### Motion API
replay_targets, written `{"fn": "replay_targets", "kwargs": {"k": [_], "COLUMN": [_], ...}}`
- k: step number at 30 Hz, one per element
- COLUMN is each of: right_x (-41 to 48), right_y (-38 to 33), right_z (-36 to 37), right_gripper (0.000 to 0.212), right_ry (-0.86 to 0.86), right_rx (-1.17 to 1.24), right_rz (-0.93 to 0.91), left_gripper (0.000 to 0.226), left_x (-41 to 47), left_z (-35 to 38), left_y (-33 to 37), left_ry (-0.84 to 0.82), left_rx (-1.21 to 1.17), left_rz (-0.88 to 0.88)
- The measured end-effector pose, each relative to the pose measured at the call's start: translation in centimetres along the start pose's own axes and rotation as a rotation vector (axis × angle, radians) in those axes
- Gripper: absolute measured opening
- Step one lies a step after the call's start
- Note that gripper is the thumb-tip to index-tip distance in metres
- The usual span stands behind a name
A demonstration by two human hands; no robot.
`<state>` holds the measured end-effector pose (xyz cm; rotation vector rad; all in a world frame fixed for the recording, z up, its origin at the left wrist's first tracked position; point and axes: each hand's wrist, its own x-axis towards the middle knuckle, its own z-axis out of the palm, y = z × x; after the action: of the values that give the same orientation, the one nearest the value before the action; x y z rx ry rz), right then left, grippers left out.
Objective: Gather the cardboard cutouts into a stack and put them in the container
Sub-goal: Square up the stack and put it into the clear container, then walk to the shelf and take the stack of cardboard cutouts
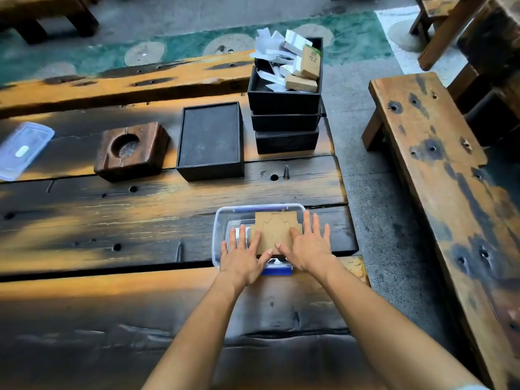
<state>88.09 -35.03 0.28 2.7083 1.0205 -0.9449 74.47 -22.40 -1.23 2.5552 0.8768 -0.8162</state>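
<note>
Dark scorched wooden table [112, 226] fills most of the view, with a matching bench [439, 170] off its right end and a green patterned rug [351, 32] on the floor beyond. At the far right of the table is a stack of black boxes [284, 119], three high; the top one is stuffed with white papers and small brown cartons [304, 68]. Just left of the stack is a single black box [211, 142], open side up. Left of that is a wooden block [130, 150] with a round hollow, and a clear lid [24, 149] lies at the far left edge. Clear plastic container [217, 232] sits near the table's right end, close to the person. The cardboard cutouts [274, 232] lie flat inside it as a stack, in the middle to right part, with something white beside them on the left. Left hand [242, 257] is flat with fingers straight and spread, resting on the stack's left edge and on the white item, gripping nothing. Right hand [306, 249] is also flat and spread, pressing on the stack's right side. The thumbs nearly meet at the stack's near edge.
</note>
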Motion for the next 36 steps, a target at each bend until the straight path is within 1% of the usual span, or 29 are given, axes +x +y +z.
{"fn": "replay_targets", "kwargs": {"k": [2,6,10,14,17,20,27,36], "right_x": [-1.6,-4.6,-7.6,-10.0,-11.8,-13.7,-18.8,-25.1], "right_y": [-0.3,-1.2,-2.8,-4.5,-5.6,-6.9,-9.9,-11.5], "right_z": [0.9,2.5,4.0,5.3,6.1,7.0,9.8,14.3], "right_gripper": [0.079,0.087,0.093,0.097,0.104,0.108,0.104,0.1], "right_ry": [0.014,0.066,0.125,0.162,0.18,0.221,0.316,0.316], "right_rx": [0.025,0.078,0.092,0.084,0.101,0.146,0.147,0.126], "right_rz": [-0.011,-0.026,-0.025,0.003,0.023,0.044,0.086,0.171], "left_gripper": [0.079,0.081,0.09,0.09,0.095,0.092,0.092,0.102], "left_x": [-1.6,-4.1,-6.9,-9.2,-11.0,-12.9,-17.5,-22.0], "left_z": [0.3,0.7,1.1,1.9,2.3,3.0,4.7,7.8], "left_y": [-0.6,-2.3,-4.3,-5.9,-7.2,-8.7,-12.1,-14.6], "left_ry": [0.036,0.104,0.128,0.152,0.19,0.209,0.241,0.224], "left_rx": [-0.023,-0.007,-0.005,0.034,0.026,0.017,0.006,0.049], "left_rz": [-0.023,-0.016,-0.002,0.001,0.021,0.041,0.112,0.18]}}
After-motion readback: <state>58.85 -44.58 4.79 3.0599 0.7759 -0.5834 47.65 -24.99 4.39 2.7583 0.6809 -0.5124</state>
